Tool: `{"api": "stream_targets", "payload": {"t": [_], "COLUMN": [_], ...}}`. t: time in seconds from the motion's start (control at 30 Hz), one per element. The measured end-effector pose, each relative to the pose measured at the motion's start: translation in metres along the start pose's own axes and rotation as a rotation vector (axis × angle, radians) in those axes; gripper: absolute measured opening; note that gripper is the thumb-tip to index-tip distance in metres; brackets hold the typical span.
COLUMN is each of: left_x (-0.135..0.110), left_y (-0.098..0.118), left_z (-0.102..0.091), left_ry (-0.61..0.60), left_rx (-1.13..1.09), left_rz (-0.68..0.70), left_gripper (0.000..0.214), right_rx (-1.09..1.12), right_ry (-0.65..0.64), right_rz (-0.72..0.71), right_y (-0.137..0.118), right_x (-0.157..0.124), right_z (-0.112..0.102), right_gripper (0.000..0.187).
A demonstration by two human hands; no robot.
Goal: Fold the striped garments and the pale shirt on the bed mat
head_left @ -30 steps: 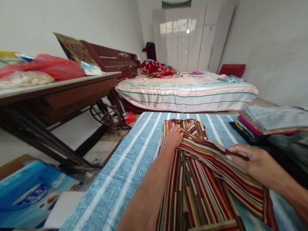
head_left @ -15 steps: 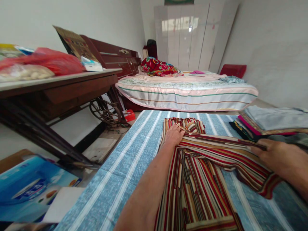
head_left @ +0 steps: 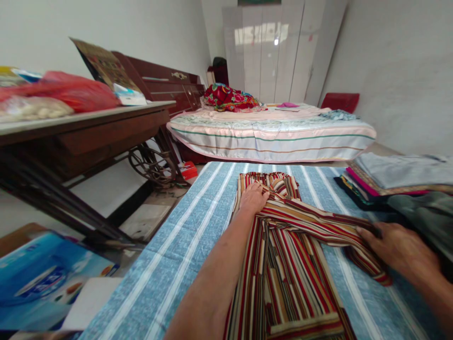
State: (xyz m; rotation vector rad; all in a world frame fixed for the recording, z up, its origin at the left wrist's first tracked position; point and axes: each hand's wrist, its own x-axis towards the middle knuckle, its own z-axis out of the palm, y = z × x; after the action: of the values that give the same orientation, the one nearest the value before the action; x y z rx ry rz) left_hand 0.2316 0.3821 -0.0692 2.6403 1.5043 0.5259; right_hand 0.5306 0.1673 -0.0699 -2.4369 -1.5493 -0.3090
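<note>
A long-sleeved striped shirt (head_left: pixel 300 278) in red, tan, cream and black lies spread on a blue cloth with white stripes (head_left: pixel 180 236). My left hand (head_left: pixel 253 198) rests on its upper part, fingers laid over the fabric and pressing it down. One sleeve (head_left: pixel 325 224) runs out across the shirt toward the right. Near its cuff end, my right hand (head_left: pixel 396 243) pinches the upper edge between thumb and fingers, and the cuff hangs below. The shirt's lower end passes out of the bottom of the view.
At right lie a stack of folded clothes (head_left: pixel 399 174) and a dark grey garment (head_left: pixel 428 217). On the left stand a treadle sewing table (head_left: pixel 116 125) and, below it, a blue printed box (head_left: pixel 46 278). A bed (head_left: pixel 272 137) is beyond the cloth.
My right hand has lowered the sleeve, which sags more along its length, and its cuff has shifted left. My left hand stays on the shirt. The view has shifted slightly.
</note>
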Motion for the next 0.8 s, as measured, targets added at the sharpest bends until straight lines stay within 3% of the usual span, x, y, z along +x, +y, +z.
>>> {"api": "stream_targets", "payload": {"t": [0.07, 0.1, 0.17, 0.27, 0.33, 0.4, 0.57, 0.8], "left_x": [0.0, 0.0, 0.001, 0.002, 0.002, 0.001, -0.002, 0.015], "left_y": [0.0, 0.0, 0.0, 0.0, 0.001, 0.001, 0.002, 0.002], "left_z": [0.0, 0.0, 0.001, 0.002, 0.001, -0.001, -0.008, -0.014], "left_ry": [-0.002, -0.005, -0.014, -0.025, -0.029, -0.035, -0.05, -0.153], "left_rx": [0.002, 0.003, 0.003, 0.0, -0.004, -0.007, 0.001, 0.03], "left_rz": [-0.006, -0.01, -0.019, -0.029, -0.028, -0.022, -0.011, 0.005], "left_gripper": [0.043, 0.043, 0.044, 0.045, 0.045, 0.044, 0.039, 0.037], "right_rx": [-0.013, -0.052, -0.125, 0.067, 0.279, 0.361, 0.26, 0.322], "right_ry": [-0.047, 0.008, 0.239, 0.407, 0.408, 0.358, 0.289, 0.358], "right_rz": [0.0, -0.008, -0.087, -0.424, -0.656, -0.782, -0.745, -0.737], "right_y": [-0.005, -0.009, -0.023, -0.058, -0.089, -0.121, -0.179, -0.186], "right_x": [-0.003, -0.006, -0.014, -0.029, -0.038, -0.044, -0.036, -0.026], "right_z": [-0.004, -0.008, -0.019, -0.034, -0.038, -0.037, -0.021, -0.002], "right_gripper": [0.035, 0.035, 0.034, 0.029, 0.02, 0.016, 0.016, 0.017]}}
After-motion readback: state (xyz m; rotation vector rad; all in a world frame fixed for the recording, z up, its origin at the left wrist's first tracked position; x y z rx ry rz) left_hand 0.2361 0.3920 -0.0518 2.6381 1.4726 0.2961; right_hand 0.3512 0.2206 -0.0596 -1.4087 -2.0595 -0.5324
